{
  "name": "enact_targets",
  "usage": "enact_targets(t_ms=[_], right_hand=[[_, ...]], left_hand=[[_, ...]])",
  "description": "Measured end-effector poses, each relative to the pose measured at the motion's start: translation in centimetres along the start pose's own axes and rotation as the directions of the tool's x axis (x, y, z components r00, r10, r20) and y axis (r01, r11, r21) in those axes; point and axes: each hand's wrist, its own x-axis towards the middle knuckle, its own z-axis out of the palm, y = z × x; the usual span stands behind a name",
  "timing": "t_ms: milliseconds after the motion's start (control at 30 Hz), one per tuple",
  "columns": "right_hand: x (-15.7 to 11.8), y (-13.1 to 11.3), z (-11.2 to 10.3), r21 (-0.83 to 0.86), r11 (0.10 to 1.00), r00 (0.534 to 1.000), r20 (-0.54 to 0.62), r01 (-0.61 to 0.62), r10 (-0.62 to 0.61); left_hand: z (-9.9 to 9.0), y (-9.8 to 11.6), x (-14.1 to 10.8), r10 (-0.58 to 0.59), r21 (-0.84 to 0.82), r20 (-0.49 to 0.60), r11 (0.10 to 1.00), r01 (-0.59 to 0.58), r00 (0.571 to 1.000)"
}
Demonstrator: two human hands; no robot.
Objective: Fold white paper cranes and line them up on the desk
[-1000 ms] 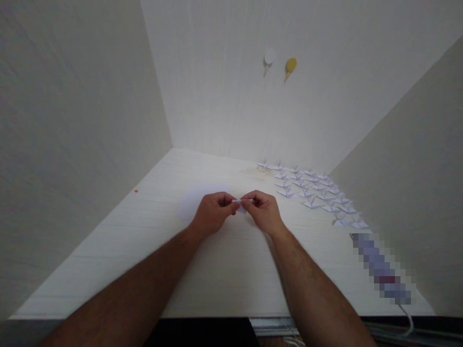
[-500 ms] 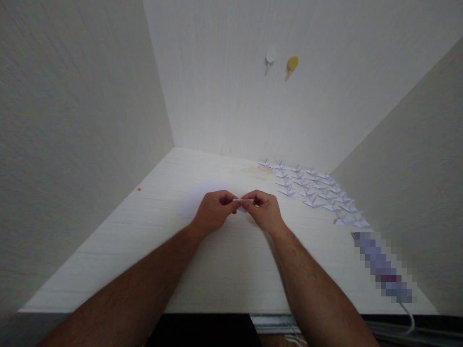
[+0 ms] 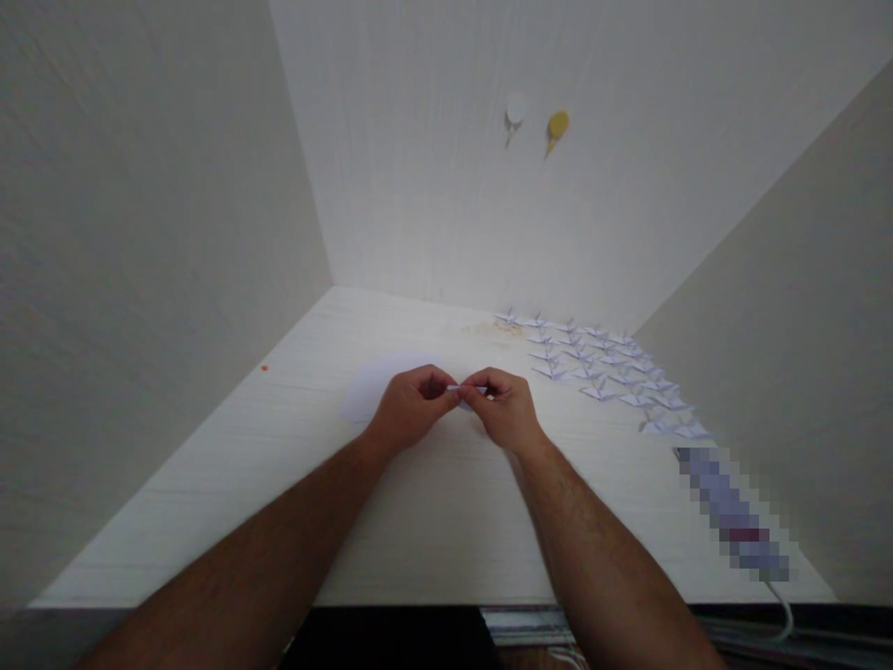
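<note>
Between my two hands, above the middle of the white table [image 3: 446,521], is a small folded piece of white paper [image 3: 466,404]. My left hand [image 3: 413,406] pinches its left side with thumb and fingers. Its right side is pinched by my right hand [image 3: 508,406], the thumb tips close together. Most of the paper is covered by the fingers. Behind my left hand lies a pile of white paper [image 3: 366,386]. Several folded white paper cranes [image 3: 598,391] stand in rows at the back right.
A blurred-out rectangular object [image 3: 732,516] with a white cable [image 3: 787,614] lies at the right edge. A white hook [image 3: 515,110] and a yellow hook [image 3: 558,124] are on the back wall. A small orange bit [image 3: 264,368] sits at the left edge.
The thumbs have come slightly closer together on the folded paper, covering more of it. The whole view has shifted slightly.
</note>
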Motion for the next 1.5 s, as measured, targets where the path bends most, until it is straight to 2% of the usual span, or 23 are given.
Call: enact_targets(t_ms=[200, 400, 667, 900, 1033, 1167, 1400, 1500], right_hand=[[0.0, 0.0, 0.0, -0.001, 1.0, 1.0, 0.014, -0.013, 0.013], [0.0, -0.1, 0.0, 0.037, 0.998, 0.998, 0.022, -0.051, 0.05], [-0.1, -0.4, 0.0, 0.067, 0.994, 0.996, 0.049, -0.084, 0.081], [0.2, 0.0, 0.1, 0.18, 0.964, 0.98, 0.054, -0.197, 0.19], [0.5, 0.2, -0.2, 0.247, 0.949, 0.98, 0.017, -0.195, 0.196], [0.6, 0.2, -0.5, 0.239, 0.951, 0.98, 0.031, -0.198, 0.196], [0.6, 0.3, -0.6, 0.217, 0.96, 0.984, 0.046, -0.179, 0.173], [0.7, 0.3, -0.8, 0.206, 0.959, 0.98, 0.082, -0.195, 0.182]], left_hand=[[-0.2, 0.3, 0.0, 0.012, 0.007, -0.014, 1.0, -0.012, 1.0], [-0.1, -0.5, 0.2, 0.028, -0.026, -0.054, 0.999, -0.029, 0.998], [-0.1, -0.6, 0.4, -0.02, -0.096, -0.043, 0.995, 0.016, 0.999], [-0.4, -0.2, 0.2, -0.003, 0.012, -0.06, 1.0, 0.004, 0.998], [-0.5, -0.1, 0.3, -0.004, 0.0, -0.077, 1.0, 0.004, 0.997], [-0.6, 0.0, 0.3, -0.046, -0.006, -0.085, 0.999, 0.046, 0.995], [-0.5, -0.2, 0.5, -0.113, -0.114, -0.033, 0.988, 0.108, 0.993], [-0.6, -0.5, 0.6, -0.132, -0.17, 0.02, 0.976, 0.134, 0.991]])
